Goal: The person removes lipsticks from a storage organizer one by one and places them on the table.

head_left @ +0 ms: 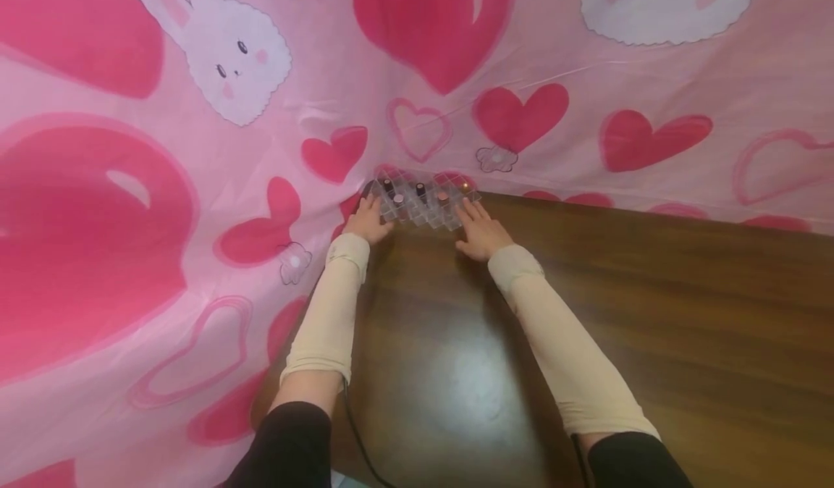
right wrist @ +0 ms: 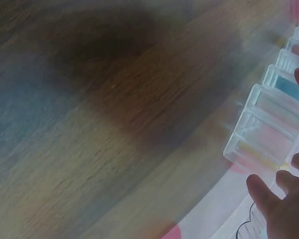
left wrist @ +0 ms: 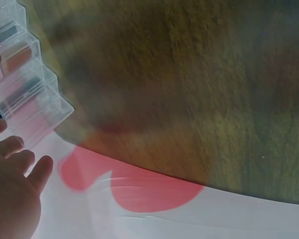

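A clear plastic lipstick organizer [head_left: 431, 214] with diamond-shaped compartments and a zigzag edge stands at the far end of the table. Several small cosmetic tubes sit in it, among them a dark one [head_left: 420, 189]. My left hand [head_left: 368, 221] is at its left end, fingers spread and fairly straight. At the opposite end is my right hand [head_left: 483, 234], its fingers reaching forward along the organizer's side. Both wrist views catch only part of the organizer [left wrist: 55, 107] and of each hand; whether every fingertip touches the plastic cannot be told.
The brown wooden table [head_left: 456, 358] has a rounded edge on the left. Pink heart-patterned cloth [head_left: 326, 75] hangs along the left and back sides, close behind the organizer. A black cable [head_left: 355, 423] runs down from the left sleeve.
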### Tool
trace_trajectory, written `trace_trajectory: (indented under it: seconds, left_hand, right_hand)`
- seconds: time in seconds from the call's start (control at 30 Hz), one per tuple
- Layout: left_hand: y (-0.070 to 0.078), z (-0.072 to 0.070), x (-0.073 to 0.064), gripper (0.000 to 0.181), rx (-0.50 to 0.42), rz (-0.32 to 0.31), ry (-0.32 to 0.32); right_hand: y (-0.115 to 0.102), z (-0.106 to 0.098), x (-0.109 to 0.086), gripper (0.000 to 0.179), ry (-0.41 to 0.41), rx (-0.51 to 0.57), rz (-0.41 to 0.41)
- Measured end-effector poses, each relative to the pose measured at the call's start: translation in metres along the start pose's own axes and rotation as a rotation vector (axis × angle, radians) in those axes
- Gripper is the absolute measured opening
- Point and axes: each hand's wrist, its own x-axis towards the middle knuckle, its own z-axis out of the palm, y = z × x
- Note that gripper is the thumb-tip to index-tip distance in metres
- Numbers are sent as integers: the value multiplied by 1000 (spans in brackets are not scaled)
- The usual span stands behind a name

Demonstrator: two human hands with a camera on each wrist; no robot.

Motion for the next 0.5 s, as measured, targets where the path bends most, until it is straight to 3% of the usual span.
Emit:
trace_trajectory:
  seconds: [0.27,0.5]
  left_hand:
    - [13,-3,-5,76,47,-7,20]
    - [13,-6,-9,75,52,-14,38]
  right_hand:
    - [0,4,3,78,-13,-18,32]
    - [-3,3,7,78,-17,8,43]
